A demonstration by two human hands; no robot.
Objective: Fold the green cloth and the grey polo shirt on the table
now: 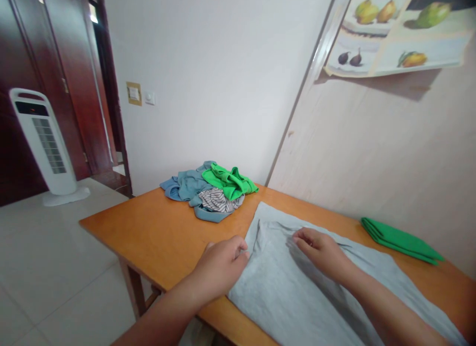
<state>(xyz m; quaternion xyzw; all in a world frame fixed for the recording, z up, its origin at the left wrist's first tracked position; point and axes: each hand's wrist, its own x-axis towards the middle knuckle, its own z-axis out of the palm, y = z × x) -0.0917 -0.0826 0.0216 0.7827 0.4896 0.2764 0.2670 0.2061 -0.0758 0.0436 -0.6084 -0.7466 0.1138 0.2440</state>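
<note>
A light grey garment (282, 276) lies spread across the front and right of the wooden table, with a raised fold between my hands. My left hand (225, 261) is closed at its left edge, fingers curled on the cloth. Over the upper part of the garment, my right hand (318, 247) pinches a bit of the fabric between thumb and fingers. Both fingertips are partly hidden by the hands themselves. The garment's exact kind cannot be made out; its lower part runs out of view beneath my right forearm.
A loose heap of blue, striped and bright green clothes (219, 187) rests at the back of the table (148, 227). To the right, by the wall, lies a folded green cloth (401, 240). A white tower fan (48, 143) stands on the floor at left.
</note>
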